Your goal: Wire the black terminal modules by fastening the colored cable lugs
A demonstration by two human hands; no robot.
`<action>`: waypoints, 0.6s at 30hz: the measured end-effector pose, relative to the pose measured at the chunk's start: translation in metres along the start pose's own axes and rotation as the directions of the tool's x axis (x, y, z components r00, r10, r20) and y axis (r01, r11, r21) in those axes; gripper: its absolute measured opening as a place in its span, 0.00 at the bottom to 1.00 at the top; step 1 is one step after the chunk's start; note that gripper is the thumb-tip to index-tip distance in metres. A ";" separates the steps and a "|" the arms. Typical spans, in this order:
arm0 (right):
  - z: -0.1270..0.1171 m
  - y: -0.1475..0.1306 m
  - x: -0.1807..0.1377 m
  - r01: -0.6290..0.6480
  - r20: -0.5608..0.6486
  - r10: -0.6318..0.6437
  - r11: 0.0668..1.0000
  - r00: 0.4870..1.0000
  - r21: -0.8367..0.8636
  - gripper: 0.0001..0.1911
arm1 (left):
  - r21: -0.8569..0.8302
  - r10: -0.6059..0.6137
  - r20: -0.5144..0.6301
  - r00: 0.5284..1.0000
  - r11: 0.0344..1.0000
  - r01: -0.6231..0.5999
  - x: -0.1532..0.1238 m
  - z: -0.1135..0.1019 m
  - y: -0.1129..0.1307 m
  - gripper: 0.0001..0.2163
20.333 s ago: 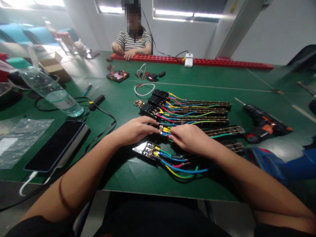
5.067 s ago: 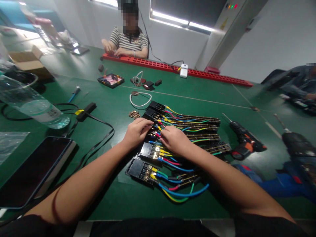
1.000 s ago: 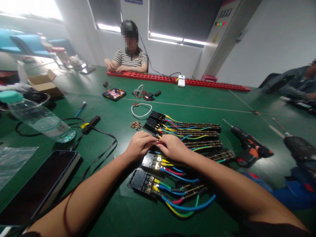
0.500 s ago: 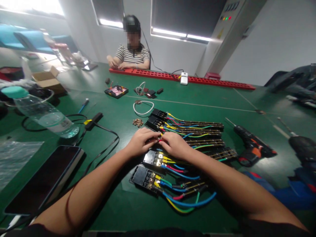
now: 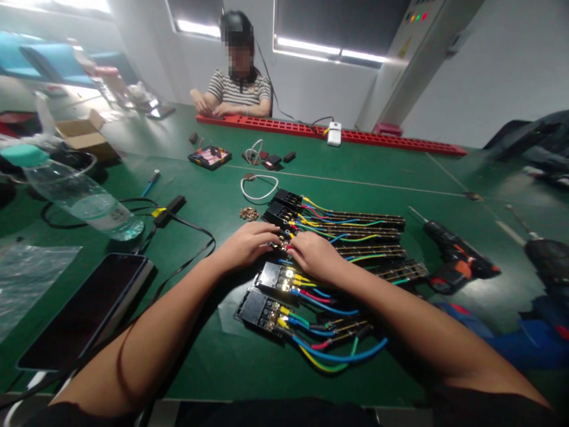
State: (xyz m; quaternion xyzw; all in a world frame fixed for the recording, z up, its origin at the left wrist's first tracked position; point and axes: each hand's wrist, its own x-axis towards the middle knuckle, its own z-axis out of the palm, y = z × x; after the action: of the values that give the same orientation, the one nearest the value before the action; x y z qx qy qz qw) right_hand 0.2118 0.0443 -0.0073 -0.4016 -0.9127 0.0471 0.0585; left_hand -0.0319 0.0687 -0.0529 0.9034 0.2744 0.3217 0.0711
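Note:
Several black terminal blocks with coloured wires lie in a row on the green table. Over a middle block, half hidden by my hands, are my left hand (image 5: 246, 244) and my right hand (image 5: 315, 254). The left fingers are stretched out and a little apart, resting on the block's left side. My right thumb and fingertips are closed at a wire end with a red sleeve (image 5: 289, 246). Nearer me sit a block with yellow-sleeved lugs (image 5: 270, 275) and the nearest block (image 5: 255, 308). Two farther blocks, one of them a black block (image 5: 288, 197), lie beyond my hands.
A pile of small copper-coloured screws (image 5: 249, 214) lies left of the blocks. Power drills, one black and orange (image 5: 457, 252), lie right. Left are a phone (image 5: 84, 311), a bottle (image 5: 100, 210) and a cable (image 5: 195, 230). A person (image 5: 240, 89) sits opposite behind a red slotted rail (image 5: 377, 138).
My left fingertips have drawn slightly left and apart from the right ones, uncovering more of the block. My right hand stays at the red-sleeved wire end. The view has tilted slightly down.

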 end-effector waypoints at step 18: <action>-0.004 0.000 0.000 0.012 0.014 -0.012 1.000 1.000 0.006 0.14 | 0.020 0.052 -0.028 0.998 0.998 -0.052 -0.004 0.002 -0.007 0.10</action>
State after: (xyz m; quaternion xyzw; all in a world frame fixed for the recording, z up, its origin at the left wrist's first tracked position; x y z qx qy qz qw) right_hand 0.2129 0.0444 -0.0036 -0.3958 -0.9153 0.0524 0.0537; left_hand -0.0359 0.0727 -0.0587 0.9063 0.2548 0.3335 0.0500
